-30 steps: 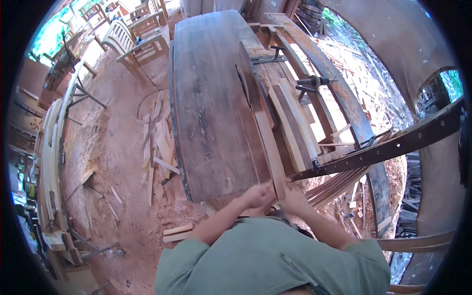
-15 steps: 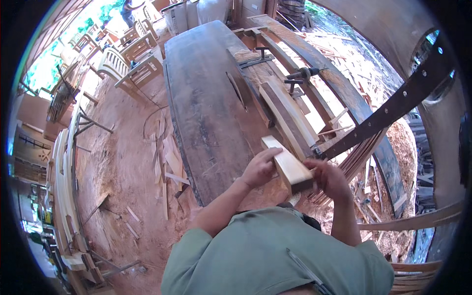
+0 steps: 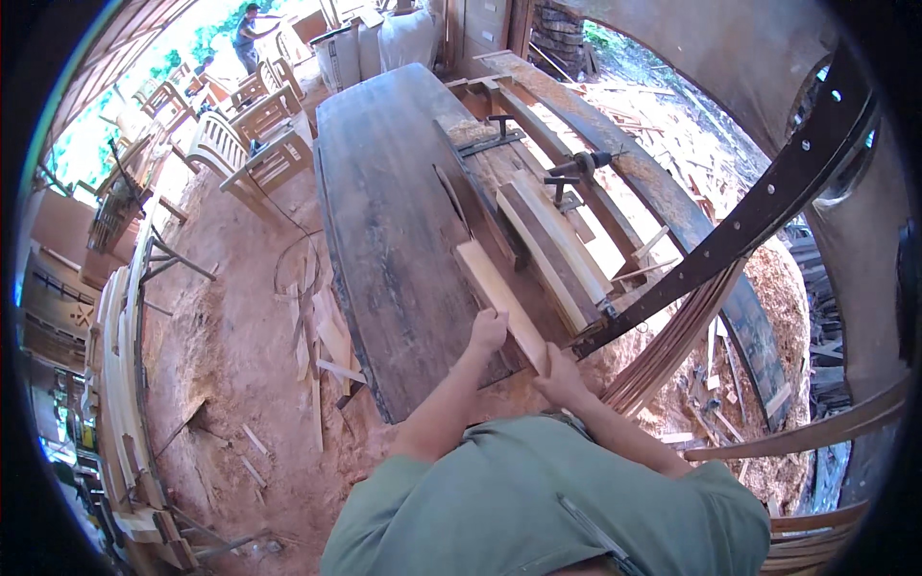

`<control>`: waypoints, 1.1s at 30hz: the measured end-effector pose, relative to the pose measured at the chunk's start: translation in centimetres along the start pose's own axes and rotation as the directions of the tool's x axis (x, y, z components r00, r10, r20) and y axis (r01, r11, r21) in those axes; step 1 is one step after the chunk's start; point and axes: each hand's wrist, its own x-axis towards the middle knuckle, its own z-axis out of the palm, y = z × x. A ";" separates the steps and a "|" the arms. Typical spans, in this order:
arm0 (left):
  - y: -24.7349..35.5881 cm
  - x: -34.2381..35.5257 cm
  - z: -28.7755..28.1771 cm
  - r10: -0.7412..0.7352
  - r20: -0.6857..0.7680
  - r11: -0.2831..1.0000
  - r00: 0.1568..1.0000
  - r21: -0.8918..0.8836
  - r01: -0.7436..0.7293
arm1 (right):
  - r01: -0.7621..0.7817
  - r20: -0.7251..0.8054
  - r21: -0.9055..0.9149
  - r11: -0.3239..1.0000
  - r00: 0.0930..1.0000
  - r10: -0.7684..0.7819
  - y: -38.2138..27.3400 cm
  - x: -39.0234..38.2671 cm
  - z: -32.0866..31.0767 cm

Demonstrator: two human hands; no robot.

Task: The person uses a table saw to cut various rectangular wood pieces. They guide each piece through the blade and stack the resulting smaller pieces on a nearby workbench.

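Note:
A pale wooden block (image 3: 500, 296) lies at a slant over the near part of a large dark wooden bench top (image 3: 384, 211), its far end pointing away from me. My left hand (image 3: 488, 329) is closed on the block's left edge, with the fingertips partly hidden. At its near end, my right hand (image 3: 561, 376) holds the block with fingers wrapped round the corner. Just right of it, a long laminated wooden piece (image 3: 543, 252) with pale and dark strips lies beside a metal fence or clamp bar (image 3: 492, 144).
A dark metal bar with holes (image 3: 749, 216) slants across the right. A black-handled tool (image 3: 581, 164) lies on the frame. Wooden chairs (image 3: 259, 144) stand at the far left, near another person (image 3: 247, 38). Scraps (image 3: 331, 331) and sawdust cover the floor; curved slats (image 3: 120, 384) are stacked left.
The block has moved farther away and to the left, turning so that a narrower side shows. My right hand has come from beside its near end to grip that end.

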 end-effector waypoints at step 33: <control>0.1 1.6 1.8 0.264 0.194 0.842 0.945 0.431 -0.324 | 0.161 0.364 -0.581 0.798 0.928 0.077 -2.4 8.2 -3.0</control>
